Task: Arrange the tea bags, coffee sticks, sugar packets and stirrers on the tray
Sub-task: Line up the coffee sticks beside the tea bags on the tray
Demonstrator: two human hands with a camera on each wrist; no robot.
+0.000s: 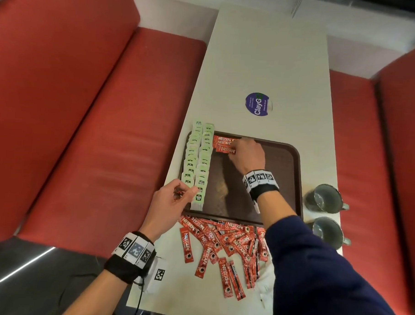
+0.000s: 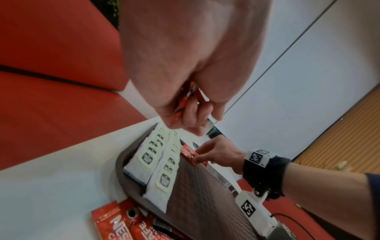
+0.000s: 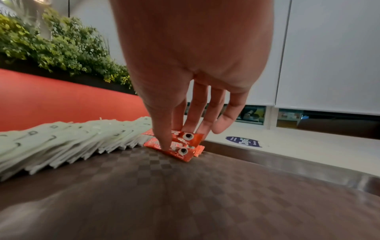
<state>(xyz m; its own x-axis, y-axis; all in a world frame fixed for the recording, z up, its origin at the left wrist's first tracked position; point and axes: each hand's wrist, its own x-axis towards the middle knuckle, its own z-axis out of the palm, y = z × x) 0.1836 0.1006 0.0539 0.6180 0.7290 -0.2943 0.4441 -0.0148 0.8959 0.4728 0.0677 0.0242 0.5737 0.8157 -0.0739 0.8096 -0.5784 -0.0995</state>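
A brown tray (image 1: pixel 280 177) lies on the white table. Two overlapping rows of green-tagged tea bags (image 1: pixel 198 161) fill its left side. Next to them, at the tray's far left, lie a few red coffee sticks (image 1: pixel 223 144). My right hand (image 1: pixel 234 149) rests on these sticks with straight fingers; the thumb (image 3: pixel 164 142) presses on the nearest stick (image 3: pixel 176 151). My left hand (image 1: pixel 183 193) hovers over the tray's near left corner and grips a small bunch of red coffee sticks (image 2: pixel 185 104). Several more coffee sticks (image 1: pixel 221 243) lie loose in front of the tray.
Two grey cups (image 1: pixel 326 198) (image 1: pixel 329 231) stand at the table's right edge beside the tray. A round purple sticker (image 1: pixel 257 104) lies beyond the tray. Red benches (image 1: pixel 72 115) flank the table. Something white (image 1: pixel 266 281) shows under my right sleeve.
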